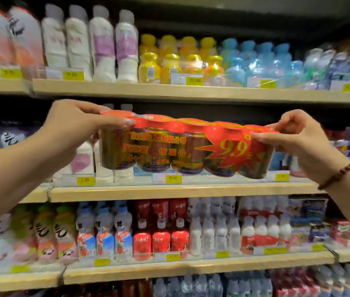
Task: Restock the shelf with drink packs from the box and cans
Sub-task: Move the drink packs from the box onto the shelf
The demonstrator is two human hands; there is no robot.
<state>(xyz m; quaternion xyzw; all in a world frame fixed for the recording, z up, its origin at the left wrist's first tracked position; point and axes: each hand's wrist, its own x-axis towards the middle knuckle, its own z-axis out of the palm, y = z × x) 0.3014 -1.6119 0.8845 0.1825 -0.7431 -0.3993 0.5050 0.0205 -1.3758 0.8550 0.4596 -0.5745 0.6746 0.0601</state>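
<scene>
Drink pack (187,146): one row of dark containers under red shrink film, with yellow print and a "9.9" price burst towards its right end. It is held in the air at both ends, in front of the opening above the middle shelf (169,192). Its long axis runs left to right, and the right end sits slightly lower in frame. The underside is above the shelf's front lip. I cannot tell whether any part of it is already over the shelf board.

Left grip (77,123): a bare hand closed on the pack's upper left corner. The thumb lies flat along the front top edge and points right, and the fingers curl over the top towards the back. The forearm rises from the lower left of frame, with the wrist roughly straight.

Right grip (298,140): a bare hand closed on the upper right corner. The thumb presses the film at the front and points left, and the fingers are bent over the top edge. The forearm comes in from the lower right, with a beaded bracelet (337,175) on the wrist.

Surroundings:
- White bottles (84,159) stand on the middle shelf behind the pack's left end.
- A yellow price tag (172,179) sits on the lip just below the pack.
- The upper shelf (191,91) carries yellow bottles (169,63).
- The lower shelf (191,269) carries red bottles (161,239).
</scene>
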